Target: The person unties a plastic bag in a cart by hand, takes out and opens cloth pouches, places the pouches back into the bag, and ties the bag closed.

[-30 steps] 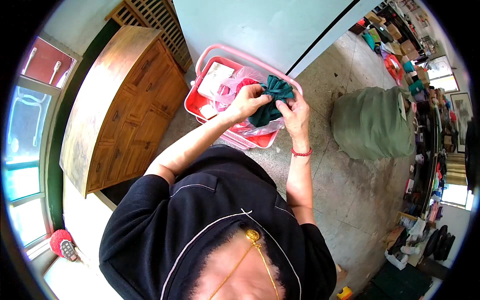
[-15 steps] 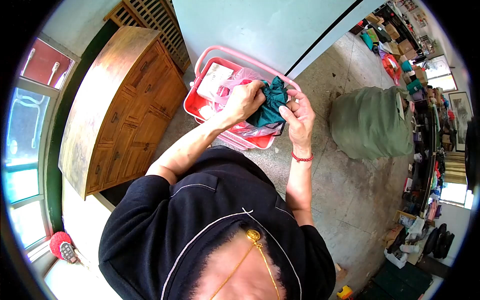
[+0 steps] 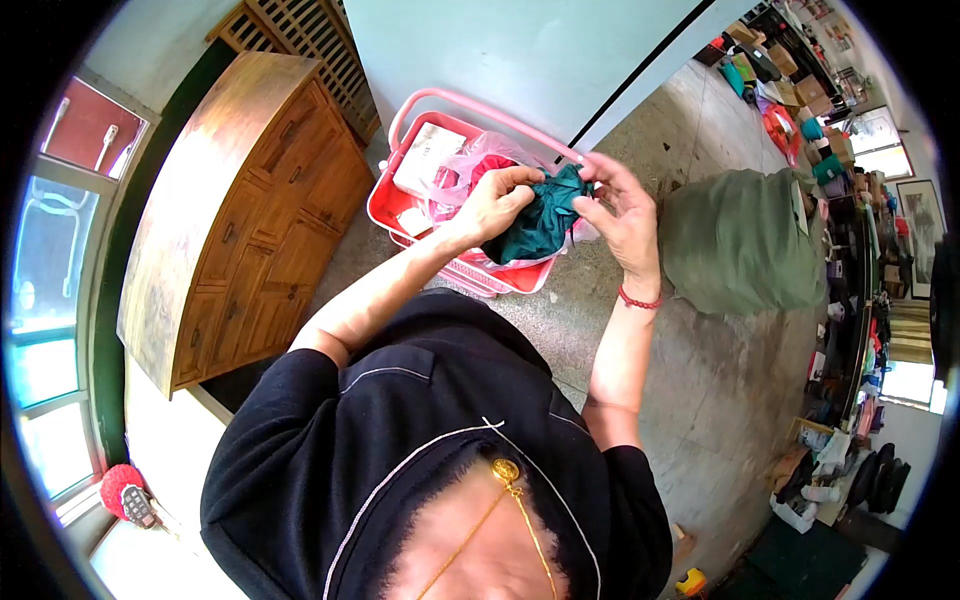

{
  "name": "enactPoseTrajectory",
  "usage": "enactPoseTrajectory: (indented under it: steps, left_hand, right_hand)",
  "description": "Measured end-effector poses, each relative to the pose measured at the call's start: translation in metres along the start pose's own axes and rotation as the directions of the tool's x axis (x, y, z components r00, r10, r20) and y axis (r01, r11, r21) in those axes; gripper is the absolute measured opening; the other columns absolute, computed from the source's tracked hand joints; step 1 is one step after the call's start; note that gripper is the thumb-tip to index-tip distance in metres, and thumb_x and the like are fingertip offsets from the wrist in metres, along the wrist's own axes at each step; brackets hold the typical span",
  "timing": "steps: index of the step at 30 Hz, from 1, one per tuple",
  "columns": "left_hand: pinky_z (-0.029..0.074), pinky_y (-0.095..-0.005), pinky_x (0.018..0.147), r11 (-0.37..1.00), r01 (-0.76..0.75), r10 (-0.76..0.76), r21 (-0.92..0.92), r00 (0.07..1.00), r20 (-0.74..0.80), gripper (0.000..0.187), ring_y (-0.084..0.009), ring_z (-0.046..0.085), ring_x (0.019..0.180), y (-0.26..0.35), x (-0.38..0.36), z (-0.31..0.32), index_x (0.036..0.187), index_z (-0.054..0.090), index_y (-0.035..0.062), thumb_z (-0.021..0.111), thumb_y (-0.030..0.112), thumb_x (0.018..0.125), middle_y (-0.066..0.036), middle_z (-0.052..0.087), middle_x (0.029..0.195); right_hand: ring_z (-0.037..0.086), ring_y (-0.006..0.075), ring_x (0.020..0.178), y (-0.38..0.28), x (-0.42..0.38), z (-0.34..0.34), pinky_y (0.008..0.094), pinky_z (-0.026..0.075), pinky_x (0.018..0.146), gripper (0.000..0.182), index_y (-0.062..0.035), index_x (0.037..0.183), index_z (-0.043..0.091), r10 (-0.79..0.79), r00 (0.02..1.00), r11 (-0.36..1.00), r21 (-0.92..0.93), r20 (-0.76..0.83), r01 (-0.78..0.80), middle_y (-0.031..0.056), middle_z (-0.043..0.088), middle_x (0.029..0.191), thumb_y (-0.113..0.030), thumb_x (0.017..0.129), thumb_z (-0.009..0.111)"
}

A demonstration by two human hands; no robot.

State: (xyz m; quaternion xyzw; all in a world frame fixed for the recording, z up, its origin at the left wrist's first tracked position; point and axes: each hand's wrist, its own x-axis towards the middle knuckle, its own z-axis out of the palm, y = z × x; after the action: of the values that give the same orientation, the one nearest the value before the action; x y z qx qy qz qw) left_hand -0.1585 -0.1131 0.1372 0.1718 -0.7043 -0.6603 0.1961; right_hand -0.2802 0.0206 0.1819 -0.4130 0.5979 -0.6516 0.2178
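A crumpled dark green cloth bag hangs between both hands, over a red and pink basket. My left hand pinches its gathered upper part from the left, fingers curled. On the right side, my right hand grips the bag's edge between thumb and fingers; a red bead bracelet is on that wrist. Beneath the bag, the basket holds a clear plastic bag with pink and red items, and a white box.
A wooden cabinet stands at the left. Ahead rises a pale blue panel. A large green covered bundle sits on the floor at the right, with cluttered shelves beyond it.
My right hand has moved right and a little down, still on the bag. The bag's top is bunched differently, and its tip no longer sticks up.
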Motion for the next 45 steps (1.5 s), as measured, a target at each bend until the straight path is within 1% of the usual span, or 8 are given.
enactPoseTrajectory:
  steps: [2,5,20,24,30,35,40,45]
  left_hand:
    - [0.043,-0.0250,0.074,1.000,-0.016,0.016,0.013,1.000,0.013,0.032,-0.0121,0.054,0.080,-0.001,-0.001,0.000,0.102,0.055,-0.0060,0.044,0.008,0.075,-0.009,0.060,0.084]
    - [0.044,-0.0252,0.072,1.000,-0.005,0.004,0.020,0.999,0.053,0.031,-0.0118,0.054,0.078,0.001,-0.003,-0.003,0.100,0.054,-0.0065,0.044,0.009,0.075,-0.007,0.058,0.081]
    - [0.044,-0.0193,0.066,0.889,0.084,0.003,-0.449,0.982,0.189,0.014,-0.0035,0.053,0.073,-0.020,-0.004,-0.009,0.093,0.057,0.0020,0.048,0.004,0.082,0.003,0.057,0.079]
    - [0.044,-0.0201,0.068,0.895,0.049,0.023,-0.443,0.988,0.155,0.012,-0.0041,0.052,0.073,-0.019,-0.001,-0.011,0.090,0.056,0.0022,0.046,0.004,0.083,0.002,0.057,0.079]
    - [0.042,-0.0216,0.072,0.936,0.045,-0.003,-0.348,0.993,0.119,0.011,-0.0062,0.052,0.077,-0.010,0.002,-0.010,0.090,0.053,0.0013,0.045,0.004,0.083,0.000,0.056,0.081]
    - [0.042,-0.0233,0.073,0.957,0.090,-0.062,-0.278,0.992,0.105,0.013,-0.0094,0.052,0.079,-0.014,0.007,-0.006,0.091,0.053,-0.0005,0.047,0.005,0.081,-0.003,0.056,0.084]
    - [0.044,-0.0269,0.070,0.993,-0.109,0.094,-0.053,0.971,-0.222,0.033,-0.0141,0.053,0.075,-0.006,0.008,-0.005,0.096,0.053,-0.0018,0.061,0.026,0.079,-0.008,0.057,0.080]
    - [0.042,-0.0296,0.057,0.989,-0.050,0.042,0.142,0.997,0.062,0.028,-0.0139,0.050,0.064,-0.023,0.010,-0.010,0.086,0.050,-0.0036,0.063,0.018,0.073,-0.008,0.052,0.069]
  right_hand:
    - [0.053,0.0051,0.070,0.019,0.005,-0.003,0.0193,0.043,0.064,0.015,0.0008,0.088,0.063,-0.032,0.998,0.953,-0.300,0.046,0.044,0.0007,0.059,0.079,-0.008,0.076,0.066]
    - [0.053,0.0055,0.068,0.027,0.007,-0.006,0.0194,0.043,0.063,0.012,0.0011,0.083,0.063,0.121,0.992,0.969,-0.222,0.030,-0.111,-0.0007,0.060,0.075,-0.009,0.077,0.066]
    - [0.046,0.0102,0.060,0.060,0.029,-0.049,0.0254,0.039,0.059,0.024,0.0016,0.104,0.055,0.374,0.903,0.739,0.656,-0.211,-0.152,0.0005,0.049,0.064,-0.011,0.084,0.057]
    - [0.056,0.0105,0.076,0.025,0.013,-0.024,0.0228,0.044,0.064,0.024,-0.0008,0.104,0.057,0.187,0.903,0.982,0.089,-0.388,-0.165,0.0059,0.062,0.085,-0.010,0.082,0.059]
    - [0.054,0.0063,0.071,0.003,-0.016,0.020,0.0204,0.044,0.064,0.023,-0.0001,0.100,0.061,0.180,0.980,0.983,-0.060,0.082,-0.175,0.0033,0.062,0.086,-0.012,0.080,0.063]
    - [0.056,0.0110,0.077,0.027,-0.013,0.026,0.0231,0.044,0.071,0.023,0.0026,0.102,0.058,0.169,0.980,0.947,-0.260,-0.105,-0.191,0.0071,0.063,0.088,-0.003,0.081,0.051]
    - [0.061,0.0172,0.080,0.040,-0.013,0.030,0.0280,0.045,0.073,0.022,0.0018,0.100,0.059,0.041,0.979,0.904,-0.410,-0.199,-0.121,0.0138,0.064,0.085,-0.003,0.081,0.050]
    - [0.059,0.0156,0.068,0.048,-0.014,0.032,0.0284,0.044,0.062,0.016,0.0011,0.091,0.060,0.003,0.996,0.912,-0.408,-0.091,-0.040,0.0127,0.062,0.075,-0.002,0.079,0.051]
